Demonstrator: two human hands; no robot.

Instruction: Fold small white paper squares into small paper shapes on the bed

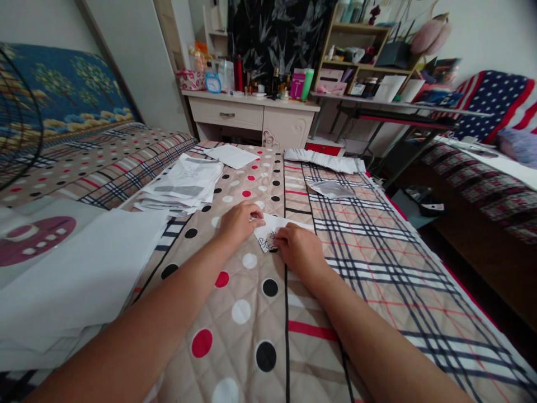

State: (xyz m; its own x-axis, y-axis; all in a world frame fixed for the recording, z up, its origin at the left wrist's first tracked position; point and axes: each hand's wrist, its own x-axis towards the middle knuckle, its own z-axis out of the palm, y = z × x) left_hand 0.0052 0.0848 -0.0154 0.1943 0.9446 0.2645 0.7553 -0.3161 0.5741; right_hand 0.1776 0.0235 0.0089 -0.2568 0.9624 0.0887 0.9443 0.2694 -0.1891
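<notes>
Working a small paper (pixel 268 224) on the bedspread (pixel 235 355), by appearance a step of creasing or lining up its edges: white, printed with black outlines, a point of it toward the wearer, lying between left hand (pixel 238 225) and right hand (pixel 302 249). Grip, left: thumb and fingers drawn together at the paper's left edge; grip, right: fingers curled in close over its printed part, whether pinching or only pressing cannot be told. Next move, as judged: calls for one side steadied, edges kept even, and light fingertip pressure, lest the thin sheet skew or wrinkle.
</notes>
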